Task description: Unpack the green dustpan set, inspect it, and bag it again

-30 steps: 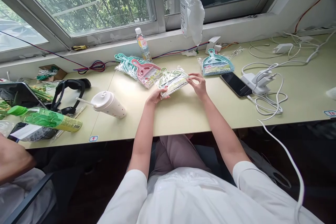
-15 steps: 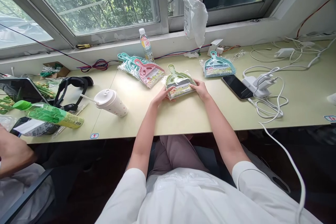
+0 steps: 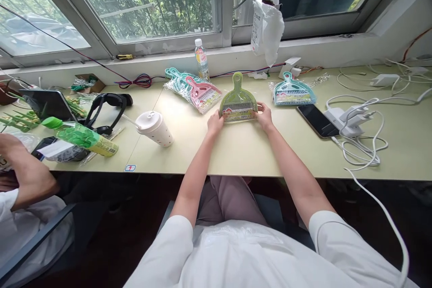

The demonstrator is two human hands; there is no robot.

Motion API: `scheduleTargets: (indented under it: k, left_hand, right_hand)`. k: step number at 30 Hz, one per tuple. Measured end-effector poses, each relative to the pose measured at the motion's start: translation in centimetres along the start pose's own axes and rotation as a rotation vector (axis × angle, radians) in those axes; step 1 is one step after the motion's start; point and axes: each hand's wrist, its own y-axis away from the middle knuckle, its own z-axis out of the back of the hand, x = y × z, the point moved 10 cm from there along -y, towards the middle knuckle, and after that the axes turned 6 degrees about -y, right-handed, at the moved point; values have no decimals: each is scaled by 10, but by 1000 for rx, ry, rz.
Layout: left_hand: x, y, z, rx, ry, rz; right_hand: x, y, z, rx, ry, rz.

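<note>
Between my two hands is a green dustpan and brush set point(image 3: 238, 99) in clear plastic wrap, its handle pointing away from me. My left hand point(image 3: 215, 122) grips its lower left corner, fingers closed. On the opposite corner my right hand point(image 3: 264, 117) is closed with the thumb in front. To the left lie a pink dustpan set point(image 3: 201, 93) and, partly under it, several teal ones point(image 3: 178, 82), all wrapped. A blue-teal dustpan set point(image 3: 292, 90) rests on the table to the right.
A white cup with a straw point(image 3: 155, 128) stands left, near a tipped green bottle point(image 3: 81, 137) and a black headset point(image 3: 110, 110). At right are a phone point(image 3: 316, 120) and a power strip point(image 3: 347, 119) with tangled cables. A clear bottle point(image 3: 201, 59) stands by the window. Another person's arm point(image 3: 32, 171) is at left.
The green dustpan set has been tilted up and straightened, so its front faces me more. Both hands still hold its sides. The camera view has shifted a little to the left.
</note>
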Motion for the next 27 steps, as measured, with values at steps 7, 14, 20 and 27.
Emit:
scheduleTargets:
  k: [7,14,20,27]
  left_hand:
    - [17,1,58,-344,-498,115]
    - [46,-2,101,-653,-298,250]
    - [48,-28,100,-567,-136,106]
    - [-30,-9,58,-464,-471,-473]
  right_hand:
    - [8,-32,-87,167,247,58]
    - [18,-54,-171,251,380,148]
    - [29,-56,-196,282,595,224]
    - [50,-31,-175,164,627,278]
